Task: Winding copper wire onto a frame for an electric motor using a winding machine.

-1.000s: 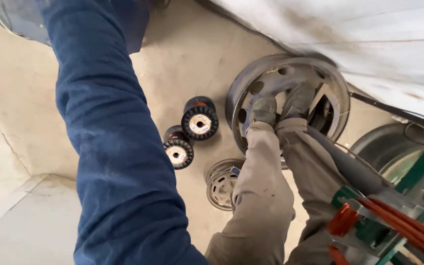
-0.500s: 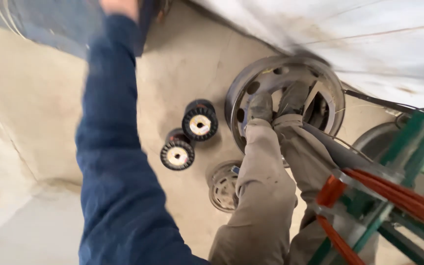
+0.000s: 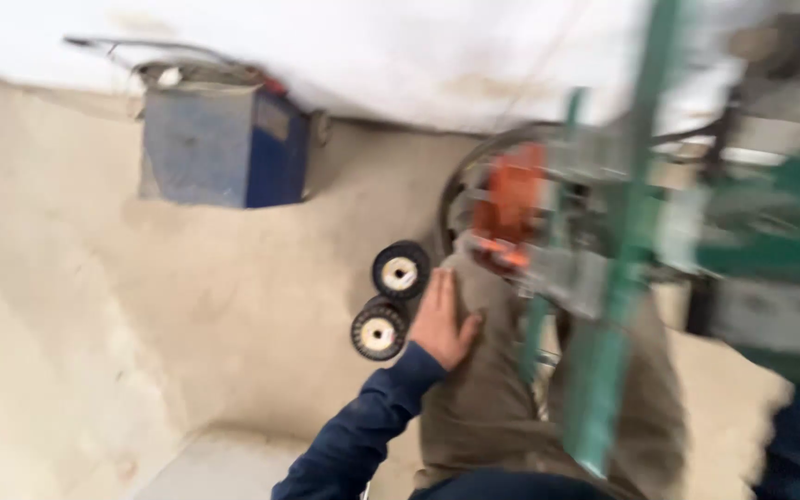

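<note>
Pale, dusty concrete floor [image 3: 187, 324] fills most of this blurred downward view, meeting a white wall [image 3: 372, 56] along the top. A blue metal box [image 3: 219, 143] stands on the floor against that wall.

Near the middle, the person's left hand [image 3: 442, 319], in a dark blue sleeve [image 3: 363, 431], lies flat and open on the thigh of their khaki trousers [image 3: 483, 398], fingers stretched out and holding nothing. Just beside that hand, on the floor, sit two small black spools with pale centres: the upper spool [image 3: 401, 269] and the lower spool [image 3: 380, 330], touching or almost touching each other. The lower one is closest to the hand.

To the right, a smeared green metal frame [image 3: 618, 278] with an orange part [image 3: 511, 199] crosses in front of the legs, and a dark wheel rim [image 3: 456, 185] curves behind it.

The right hand is out of sight; only a patch of blue at the lower right edge hints at that arm. The hand appears to be resting, a pause rather than a grip. Taking up a spool would call for a short reach to the left and closing the fingers around its rim.
</note>
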